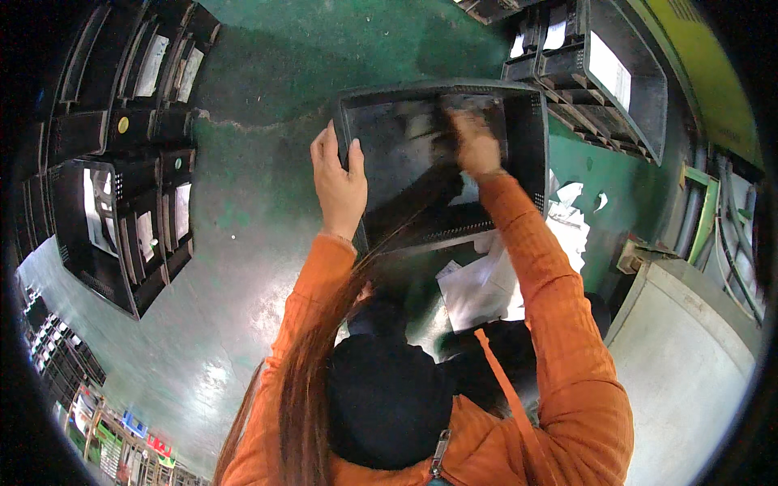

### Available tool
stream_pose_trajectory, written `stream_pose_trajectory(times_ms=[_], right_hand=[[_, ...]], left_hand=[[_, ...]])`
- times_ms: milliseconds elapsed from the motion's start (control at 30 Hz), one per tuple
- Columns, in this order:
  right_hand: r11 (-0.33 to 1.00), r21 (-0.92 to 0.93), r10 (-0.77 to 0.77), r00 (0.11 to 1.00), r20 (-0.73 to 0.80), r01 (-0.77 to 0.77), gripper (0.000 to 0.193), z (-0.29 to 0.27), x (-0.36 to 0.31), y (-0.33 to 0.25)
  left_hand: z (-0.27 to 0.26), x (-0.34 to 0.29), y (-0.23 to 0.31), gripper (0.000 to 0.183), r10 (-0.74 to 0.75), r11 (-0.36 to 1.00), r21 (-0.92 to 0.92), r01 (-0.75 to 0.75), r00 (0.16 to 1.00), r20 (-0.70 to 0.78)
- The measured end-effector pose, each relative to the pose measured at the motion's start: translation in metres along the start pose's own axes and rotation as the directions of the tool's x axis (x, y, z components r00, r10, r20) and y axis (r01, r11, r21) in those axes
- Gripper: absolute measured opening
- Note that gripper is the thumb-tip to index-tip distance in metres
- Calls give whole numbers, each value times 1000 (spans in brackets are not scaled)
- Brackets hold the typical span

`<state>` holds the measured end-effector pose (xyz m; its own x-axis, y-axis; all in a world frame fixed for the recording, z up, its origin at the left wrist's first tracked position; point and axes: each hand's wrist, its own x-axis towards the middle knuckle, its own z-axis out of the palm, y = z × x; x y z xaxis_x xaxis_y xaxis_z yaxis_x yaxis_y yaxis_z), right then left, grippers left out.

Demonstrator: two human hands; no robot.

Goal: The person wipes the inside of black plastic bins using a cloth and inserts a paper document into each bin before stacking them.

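A black plastic crate is in front of me, its inside facing up at me. My left hand grips the crate's left wall, with the thumb over the rim and the fingers along the outside. Inside the crate is my right hand, close to its bottom and smeared by motion. Whether those fingers hold anything is too blurred to make out. A pale patch shows on the dark crate bottom beside the right hand; I cannot tell if it is paper or a reflection.
Stacked black crates with white paper sheets stand at the left. More such crates are at the upper right. Loose white papers lie below and right of my crate. A pale cabinet stands at the right, on a green floor.
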<state>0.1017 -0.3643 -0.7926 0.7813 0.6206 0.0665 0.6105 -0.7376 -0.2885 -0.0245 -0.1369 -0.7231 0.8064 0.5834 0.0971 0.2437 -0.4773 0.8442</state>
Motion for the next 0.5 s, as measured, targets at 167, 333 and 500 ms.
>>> stream_pose_trajectory(times_ms=[167,333,500], right_hand=[[920,-385,99,994,40,-76,36,-38,5,47],[924,-337,348,763,545,-181,40,-66,-55,23],[960,-195,279,711,646,-199,35,-43,-66,-19]], left_hand=[[13,-1,2,40,-23,1000,-1,23,1000,3],[7,-2,-6,40,-33,999,24,34,998,-49],[12,-1,3,40,-29,1000,-3,29,999,-18]])
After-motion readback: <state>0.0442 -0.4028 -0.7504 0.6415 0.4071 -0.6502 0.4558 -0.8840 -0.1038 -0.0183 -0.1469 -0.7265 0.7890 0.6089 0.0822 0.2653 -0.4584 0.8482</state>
